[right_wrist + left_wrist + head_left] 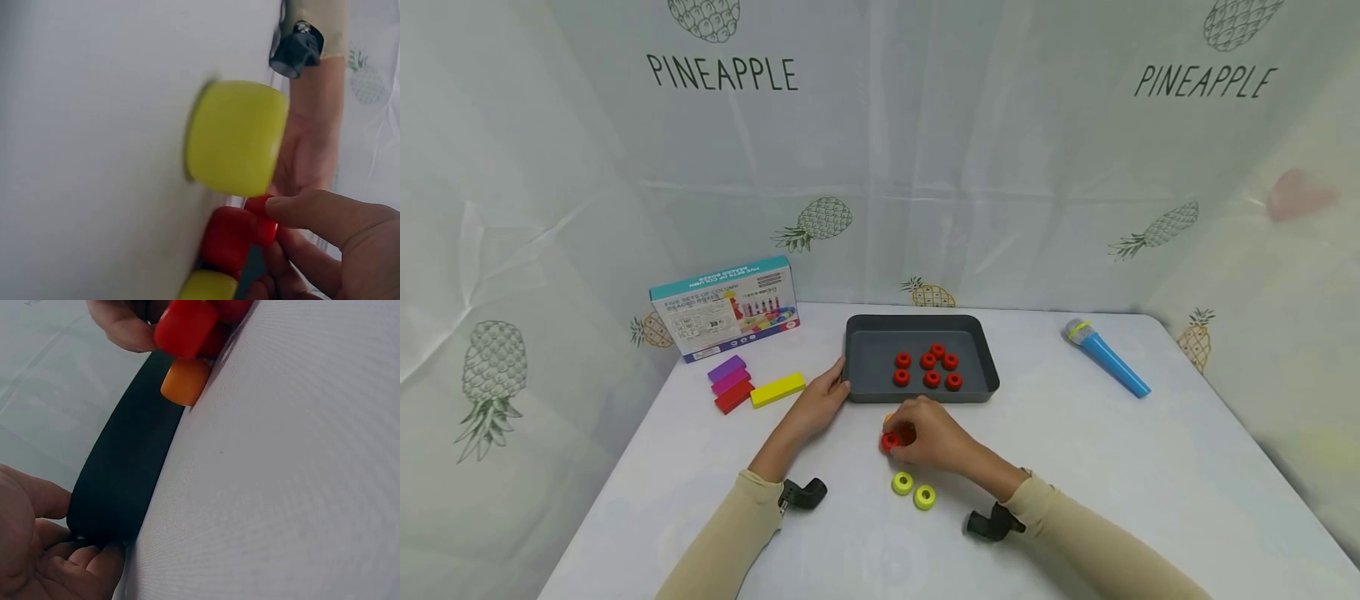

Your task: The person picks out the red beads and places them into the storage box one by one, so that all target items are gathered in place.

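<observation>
A dark grey tray [917, 326] lies on the white table with several red beads [932, 379] inside. My left hand [822, 398] grips its near left corner; in the left wrist view the thumb and fingers [100, 565] close round the tray's end. In front of the tray, my right hand [936, 435] pinches a red bead [890, 442] between thumb and fingers, held a little off the table in the left wrist view. Close by are another red bead [229, 240] and an orange bead [185, 382]. Two yellow-green beads [902, 482] lie nearer me.
Left of the tray lie a yellow block [777, 390] and purple, magenta and red blocks [734, 397]. A toy's cardboard box [726, 308] leans at the back left. A blue toy microphone [1108, 358] lies on the right. A pineapple-print curtain [970, 167] hangs behind.
</observation>
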The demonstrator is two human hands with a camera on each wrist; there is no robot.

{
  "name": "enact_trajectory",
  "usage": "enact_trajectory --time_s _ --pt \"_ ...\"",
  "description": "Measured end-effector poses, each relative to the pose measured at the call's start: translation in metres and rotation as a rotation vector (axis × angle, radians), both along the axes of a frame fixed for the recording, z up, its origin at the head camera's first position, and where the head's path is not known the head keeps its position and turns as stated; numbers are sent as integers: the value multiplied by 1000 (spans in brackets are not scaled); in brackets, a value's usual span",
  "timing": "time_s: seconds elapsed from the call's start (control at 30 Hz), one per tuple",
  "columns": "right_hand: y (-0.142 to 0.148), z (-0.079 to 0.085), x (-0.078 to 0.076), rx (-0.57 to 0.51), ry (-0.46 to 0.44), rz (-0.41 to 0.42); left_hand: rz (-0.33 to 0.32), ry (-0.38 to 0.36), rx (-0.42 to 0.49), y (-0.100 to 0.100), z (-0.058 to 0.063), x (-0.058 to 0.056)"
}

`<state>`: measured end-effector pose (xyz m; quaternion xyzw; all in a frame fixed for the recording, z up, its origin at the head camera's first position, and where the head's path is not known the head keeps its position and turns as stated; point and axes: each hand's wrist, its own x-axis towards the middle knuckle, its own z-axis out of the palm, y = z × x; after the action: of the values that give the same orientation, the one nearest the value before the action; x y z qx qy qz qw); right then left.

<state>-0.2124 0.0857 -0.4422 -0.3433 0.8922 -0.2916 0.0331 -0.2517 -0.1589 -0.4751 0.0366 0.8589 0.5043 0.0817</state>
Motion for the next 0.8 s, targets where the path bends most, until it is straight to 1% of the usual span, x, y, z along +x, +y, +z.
enact_trajectory --time_s 0.2,0.3,0.5,0.67,0.8 --pt "0 10 -4 -37 -12 -8 3 1 -5 0 1 0" --pt "0 13 -6 -64 -7 6 6 -1 -9 0 2 1" --pt "-2 19 -10 -82 6 41 5 6 -13 -1 5 2" --pt "-5 25 -13 -94 -17 30 2 8 -13 -1 5 3" --pt "-7 27 -17 -76 -9 23 2 3 -9 -1 5 4"
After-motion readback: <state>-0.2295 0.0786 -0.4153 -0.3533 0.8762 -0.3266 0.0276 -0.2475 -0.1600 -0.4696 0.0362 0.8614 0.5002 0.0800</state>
